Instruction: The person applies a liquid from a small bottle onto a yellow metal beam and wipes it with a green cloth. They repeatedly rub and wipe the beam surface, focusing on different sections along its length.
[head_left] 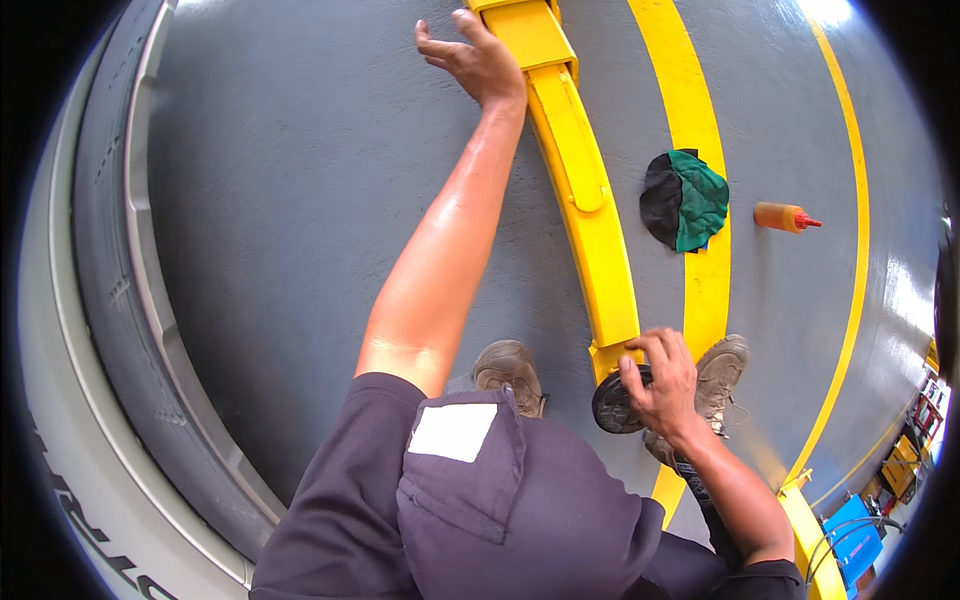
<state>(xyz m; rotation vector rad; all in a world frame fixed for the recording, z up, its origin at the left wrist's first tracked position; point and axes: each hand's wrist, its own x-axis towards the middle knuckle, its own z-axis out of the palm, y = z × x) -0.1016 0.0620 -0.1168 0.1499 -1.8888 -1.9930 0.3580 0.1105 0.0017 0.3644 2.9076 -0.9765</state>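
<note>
A long yellow steel lift arm [585, 230] slants over the floor from the top middle toward me. My left hand [480, 62] is beside its far section, fingers spread and apart, with the wrist close against the yellow sleeve. Nothing shows in that hand. At the arm's near end is a round black pad [612, 405]. My right hand [662, 385] is over the pad's right side, fingers loosely bent and thumb apart, the thumb reaching over the pad. Whether it touches the pad is hard to tell.
On the right lie a green and black cloth [690, 200] and an orange bottle with a red nozzle [785, 217]. A vehicle's body [110, 300] runs along the left. My shoes [508, 370] flank the arm's end. Blue equipment [852, 535] stands at lower right.
</note>
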